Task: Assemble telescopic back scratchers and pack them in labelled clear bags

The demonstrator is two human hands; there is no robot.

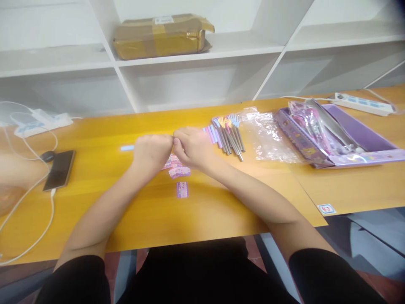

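Observation:
My left hand (152,151) is closed in a fist, with the end of a light-blue tube (127,148) sticking out on its left side. Touching it at the knuckles, my right hand (193,147) is also closed; whatever its fingers hold is hidden. Below the hands lie small pink-and-purple printed cards (179,172), one card (182,190) apart from the others. Just right of my right hand are several pastel tubes (214,135) in pink, purple and blue. Beside them rests a bundle of metal rods (232,141) with blue, yellow and pink claw-shaped heads, like back scratchers.
Clear plastic bags (268,137) lie near an open purple box (363,158) holding wrapped items. A phone (59,170) on a charging cable and a power strip (47,124) are at left. Another power strip (367,104) is at right. A taped carton (161,38) sits on the shelf behind.

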